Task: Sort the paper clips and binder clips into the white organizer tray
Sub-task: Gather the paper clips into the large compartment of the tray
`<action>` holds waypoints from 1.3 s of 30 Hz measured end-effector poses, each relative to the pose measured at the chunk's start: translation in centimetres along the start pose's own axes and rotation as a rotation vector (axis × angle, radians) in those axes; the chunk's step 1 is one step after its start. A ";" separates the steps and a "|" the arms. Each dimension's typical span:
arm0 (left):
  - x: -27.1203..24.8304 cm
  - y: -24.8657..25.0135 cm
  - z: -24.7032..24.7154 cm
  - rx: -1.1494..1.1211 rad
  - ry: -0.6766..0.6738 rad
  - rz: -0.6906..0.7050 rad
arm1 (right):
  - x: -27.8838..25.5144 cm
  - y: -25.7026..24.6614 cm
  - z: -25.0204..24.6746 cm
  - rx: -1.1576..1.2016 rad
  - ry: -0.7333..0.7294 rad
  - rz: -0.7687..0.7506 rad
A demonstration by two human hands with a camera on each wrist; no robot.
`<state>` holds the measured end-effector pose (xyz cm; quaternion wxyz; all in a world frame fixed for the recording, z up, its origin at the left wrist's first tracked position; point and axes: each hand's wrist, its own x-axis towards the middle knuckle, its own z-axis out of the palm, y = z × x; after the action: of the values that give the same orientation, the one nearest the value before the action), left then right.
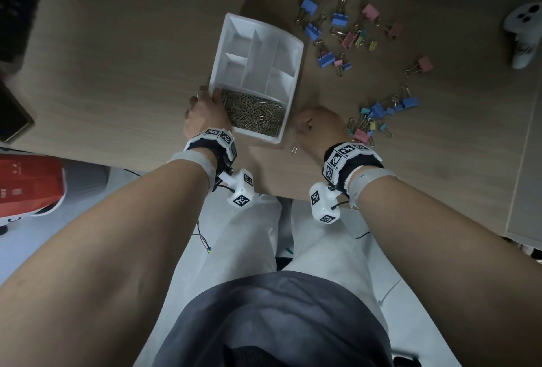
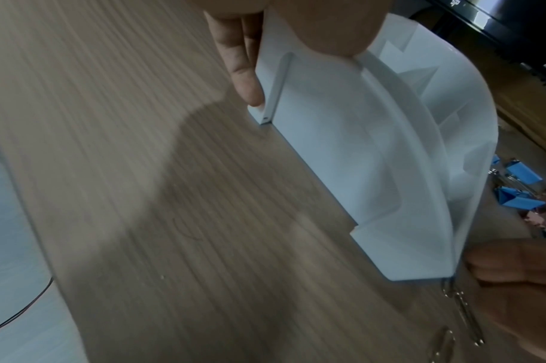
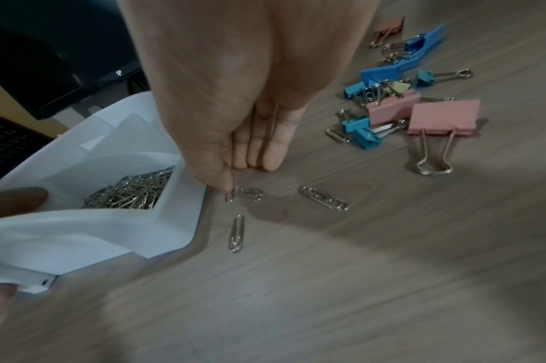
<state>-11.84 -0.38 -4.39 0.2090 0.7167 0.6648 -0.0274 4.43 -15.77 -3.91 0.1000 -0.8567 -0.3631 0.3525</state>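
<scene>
Left hand (image 1: 202, 111) fingers (image 2: 246, 73) grip white plastic organizer tray (image 1: 289, 79) corner; right hand (image 3: 234, 98) fingers (image 3: 273, 157) together, pinching silver wire paper clip (image 3: 231, 195) on wooden bench (image 1: 117, 73).

Head view steeply down over the desk (image 1: 117, 73), both wrist views close, low, sharing the tray (image 2: 343, 152).

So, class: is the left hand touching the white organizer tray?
Touching. The left wrist view shows the left hand gripping the white organizer tray wall, fingers pressed outside.

Wooden table (image 1: 123, 79), white organizer tray (image 1: 289, 94), scattered binder clips (image 1: 349, 38), loose paper clips (image 3: 322, 201)
</scene>
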 end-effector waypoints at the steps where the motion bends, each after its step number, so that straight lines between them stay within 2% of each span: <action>1: 0.0 0.0 0.0 0.003 0.000 0.001 | -0.1 -0.1 0.0 0.016 0.008 0.008; 4: -0.2 0.2 0.1 0.016 -0.004 -0.006 | -0.5 -0.1 0.1 -0.016 0.012 0.026; 7: -0.3 0.1 0.1 0.025 0.025 -0.007 | -0.8 -0.2 0.0 -0.120 -0.114 -0.039; 9: -0.4 0.3 0.1 0.022 0.025 0.004 | -0.9 0.1 0.0 -0.165 -0.144 -0.070; 16: -0.4 0.6 0.1 0.021 0.022 -0.036 | 0.0 0.9 1.0 -0.089 0.000 -0.164; 24: -0.3 0.8 -0.2 0.026 -0.009 -0.059 | 0.7 1.8 0.3 0.022 0.013 -0.239; 29: 0.2 0.4 -0.2 -0.002 -0.053 -0.065 | -0.1 2.2 -0.3 0.008 0.073 -0.069; 35: 0.2 0.3 -0.4 -0.016 -0.098 -0.044 | -0.8 1.2 0.9 -0.120 0.061 0.118; 39: 0.1 0.1 -0.5 0.008 -0.107 -0.017 | -0.9 0.2 1.3 -0.100 0.017 0.198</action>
<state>-11.87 -0.11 -3.95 0.2412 0.7095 0.6584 -0.0702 3.24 -16.65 -4.46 0.0248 -0.8952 -0.2932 0.3348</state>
